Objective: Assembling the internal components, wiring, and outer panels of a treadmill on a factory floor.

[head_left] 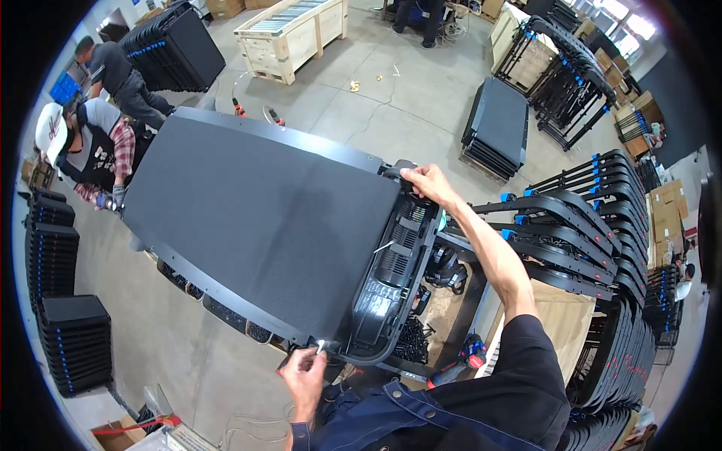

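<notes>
Large, stiff, likely heavy panel (pixel 263 225): right hand (pixel 429 184) grips its far corner, left hand (pixel 304 372) pinches a small clip (pixel 321 346) at its near corner

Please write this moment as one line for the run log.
left hand: pinches small metal part at near corner of black panel | right hand: grips panel's far corner | panel: lies on black frame

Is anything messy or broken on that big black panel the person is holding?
Nothing looks broken. The black panel sits slantwise in the picture, with the right hand on its far corner and the left hand pinching a small pale bit at its near corner. Small scraps litter the floor beyond.
</notes>
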The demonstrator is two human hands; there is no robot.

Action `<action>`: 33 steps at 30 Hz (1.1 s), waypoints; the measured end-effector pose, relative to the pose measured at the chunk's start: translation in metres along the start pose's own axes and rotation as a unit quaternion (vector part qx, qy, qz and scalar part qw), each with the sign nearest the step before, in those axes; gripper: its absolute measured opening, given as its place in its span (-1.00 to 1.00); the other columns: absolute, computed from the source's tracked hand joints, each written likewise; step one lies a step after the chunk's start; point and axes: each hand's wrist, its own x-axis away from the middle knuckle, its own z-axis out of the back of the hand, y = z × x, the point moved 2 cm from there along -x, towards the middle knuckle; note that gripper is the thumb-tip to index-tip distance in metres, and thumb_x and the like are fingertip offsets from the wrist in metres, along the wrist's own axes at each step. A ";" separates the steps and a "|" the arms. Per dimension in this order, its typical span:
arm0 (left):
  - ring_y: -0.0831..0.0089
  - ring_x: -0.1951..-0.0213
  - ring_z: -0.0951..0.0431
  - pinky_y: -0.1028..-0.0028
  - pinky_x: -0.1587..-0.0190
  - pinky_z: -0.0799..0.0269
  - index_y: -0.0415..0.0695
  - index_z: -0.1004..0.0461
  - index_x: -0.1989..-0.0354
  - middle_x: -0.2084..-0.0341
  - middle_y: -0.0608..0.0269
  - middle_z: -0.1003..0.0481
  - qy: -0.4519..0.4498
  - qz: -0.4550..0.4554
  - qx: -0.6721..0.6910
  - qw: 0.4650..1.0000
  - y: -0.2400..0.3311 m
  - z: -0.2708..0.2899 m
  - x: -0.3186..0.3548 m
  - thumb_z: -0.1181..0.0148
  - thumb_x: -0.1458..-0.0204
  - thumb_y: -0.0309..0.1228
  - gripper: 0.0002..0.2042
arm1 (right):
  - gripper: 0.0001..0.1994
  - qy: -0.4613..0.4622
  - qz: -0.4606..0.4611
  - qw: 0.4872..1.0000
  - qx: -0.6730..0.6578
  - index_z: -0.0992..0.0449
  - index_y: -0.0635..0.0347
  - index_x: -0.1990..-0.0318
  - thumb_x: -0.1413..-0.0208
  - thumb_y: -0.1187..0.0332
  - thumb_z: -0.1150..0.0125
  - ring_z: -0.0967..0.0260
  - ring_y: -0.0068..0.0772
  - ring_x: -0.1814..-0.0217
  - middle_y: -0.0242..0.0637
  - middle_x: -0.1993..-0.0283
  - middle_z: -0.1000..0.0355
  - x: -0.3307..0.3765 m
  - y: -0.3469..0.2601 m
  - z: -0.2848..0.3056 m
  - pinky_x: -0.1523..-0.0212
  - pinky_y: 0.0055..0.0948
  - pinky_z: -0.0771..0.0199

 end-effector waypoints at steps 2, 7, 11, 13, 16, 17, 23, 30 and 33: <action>0.58 0.46 -0.58 0.53 0.33 -0.54 -0.34 -0.60 0.28 0.47 0.20 -0.63 0.019 -0.048 -0.016 0.999 0.015 -0.006 0.006 -0.41 -0.02 -0.58 -0.86 | -0.49 0.008 -0.010 1.000 -0.005 -0.66 0.30 0.38 -0.14 -0.10 -0.29 -0.37 -0.56 0.56 -0.37 0.60 -0.46 -0.004 0.010 -0.004 0.47 -0.43 -0.39; 0.35 0.47 -0.62 0.41 0.35 -0.54 -0.28 -0.61 0.30 0.49 0.10 -0.60 0.072 -0.125 -0.098 0.985 0.035 0.011 0.012 -0.44 0.05 -0.60 -0.85 | -0.52 0.154 0.007 0.987 -0.053 -0.62 0.28 0.49 -0.14 -0.04 -0.33 -0.36 -0.55 0.57 -0.35 0.62 -0.47 0.007 0.030 -0.038 0.52 -0.44 -0.36; 0.16 0.44 -0.61 0.35 0.38 -0.50 -0.26 -0.59 0.30 0.49 0.05 -0.57 -0.009 -0.188 -0.187 0.964 0.031 -0.007 0.007 -0.40 0.00 -0.56 -0.88 | -0.46 0.182 -0.001 0.983 -0.031 -0.64 0.31 0.51 -0.08 -0.11 -0.35 -0.41 -0.48 0.48 -0.29 0.60 -0.51 0.012 0.032 -0.026 0.37 -0.32 -0.43; 0.17 0.45 -0.62 0.33 0.41 -0.49 -0.26 -0.56 0.31 0.51 0.06 -0.56 -0.026 -0.180 -0.200 0.963 0.013 -0.018 0.000 -0.37 -0.05 -0.53 -0.89 | -0.47 0.190 0.017 0.981 0.022 -0.66 0.27 0.47 -0.08 -0.14 -0.35 -0.42 -0.52 0.45 -0.32 0.59 -0.51 0.010 0.030 -0.019 0.37 -0.35 -0.40; 0.14 0.46 -0.64 0.32 0.42 -0.51 -0.26 -0.53 0.28 0.49 0.04 -0.59 -0.045 -0.133 -0.227 0.964 0.005 -0.022 -0.007 -0.38 -0.06 -0.51 -0.86 | -0.45 0.198 0.038 0.979 0.000 -0.66 0.28 0.46 -0.12 -0.16 -0.34 -0.36 -0.64 0.51 -0.39 0.55 -0.51 0.008 0.030 -0.022 0.41 -0.52 -0.38; 0.14 0.45 -0.65 0.32 0.41 -0.53 -0.27 -0.52 0.24 0.47 0.03 -0.60 -0.053 -0.130 -0.234 0.962 0.006 -0.024 -0.009 -0.37 -0.07 -0.50 -0.83 | -0.44 0.202 0.045 0.978 0.011 -0.66 0.28 0.46 -0.13 -0.17 -0.33 -0.36 -0.64 0.51 -0.40 0.55 -0.51 0.004 0.035 -0.017 0.41 -0.53 -0.38; 0.43 0.43 -0.67 0.43 0.33 -0.57 -0.29 -0.52 0.09 0.46 0.13 -0.65 -0.034 -0.059 -0.207 0.976 0.006 -0.021 -0.013 -0.45 -0.05 -0.43 -0.68 | -0.57 0.155 0.067 0.974 -0.151 -0.57 0.31 0.21 -0.28 0.02 -0.26 -0.42 -0.53 0.45 -0.32 0.48 -0.51 0.018 0.035 -0.033 0.39 -0.44 -0.43; 0.25 0.49 -0.60 0.30 0.43 -0.45 -0.14 -0.60 0.29 0.46 0.22 -0.58 -0.088 -0.189 -0.398 0.894 0.017 -0.029 -0.022 -0.37 -0.11 -0.32 -0.84 | -0.77 0.283 -0.049 0.954 -0.087 -0.58 0.29 0.26 -0.26 0.27 -0.21 -0.49 -0.35 0.37 -0.15 0.39 -0.56 0.229 0.139 -0.089 0.30 -0.30 -0.48; 0.19 0.47 -0.60 0.28 0.42 -0.45 -0.13 -0.60 0.31 0.45 0.20 -0.58 -0.089 -0.197 -0.406 0.888 0.017 -0.028 -0.022 -0.36 -0.12 -0.32 -0.85 | -0.79 0.038 -0.180 0.976 0.113 -0.62 0.22 0.31 -0.13 0.24 -0.28 -0.53 0.23 0.12 0.09 0.30 -0.57 0.308 0.240 -0.173 0.14 0.07 -0.51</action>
